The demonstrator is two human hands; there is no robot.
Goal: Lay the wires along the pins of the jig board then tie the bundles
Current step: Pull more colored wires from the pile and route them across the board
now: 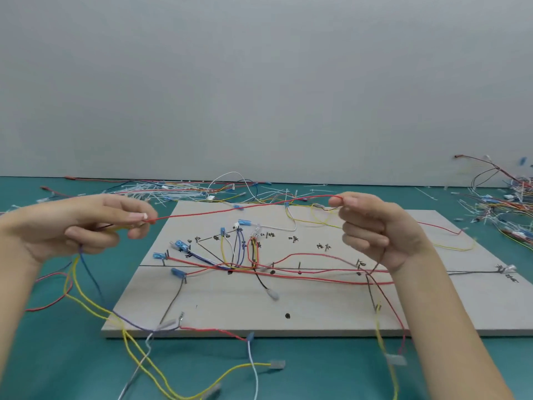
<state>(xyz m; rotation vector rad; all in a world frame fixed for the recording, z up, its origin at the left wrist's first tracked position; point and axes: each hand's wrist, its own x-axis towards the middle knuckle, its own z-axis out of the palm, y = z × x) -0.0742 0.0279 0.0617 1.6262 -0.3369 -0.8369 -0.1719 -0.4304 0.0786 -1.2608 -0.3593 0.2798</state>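
Observation:
A pale jig board [317, 310] lies flat on the teal table, with dark pins and handwritten marks. Several red, yellow, blue, black and white wires run along its pins, some ending in blue connectors [179, 243]. A red wire [239, 208] is stretched taut in the air above the board. My left hand [86, 223] pinches its left end at the fingertips and also grips a bundle of yellow, blue and dark wires that hang down. My right hand [372, 226] pinches the red wire's right end, with dark wires trailing below the palm.
Loose wires and white cable ties [173, 190] are strewn behind the board along the grey wall. A tangled heap of wires [507, 203] lies at the far right. Yellow and white wires [251, 368] with terminals trail over the board's near edge onto the table.

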